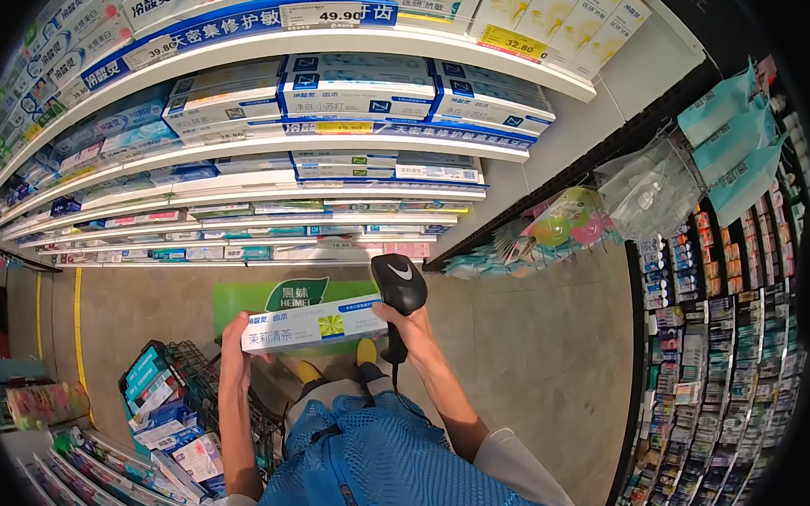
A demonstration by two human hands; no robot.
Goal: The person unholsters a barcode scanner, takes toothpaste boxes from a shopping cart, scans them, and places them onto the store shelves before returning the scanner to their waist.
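A white and blue toothpaste box [305,328] with a yellow-green square on its front is held level before my body. My left hand [236,338] grips its left end, thumb along the near edge. At the other end, my right hand [408,331] is closed round the handle of a black barcode scanner [398,285], and its thumb touches the box. The scanner's head points up and away from me, and its cord hangs down toward my blue mesh vest [367,457]. Most of the fingers behind the box are hidden.
Shelves [338,139] of toothpaste boxes with price tags stand in front. A cart basket [164,396] full of boxes is at my lower left. A green floor sticker [238,297] lies beneath the box. Hanging packets [732,133] and another stocked shelf [709,397] line the right.
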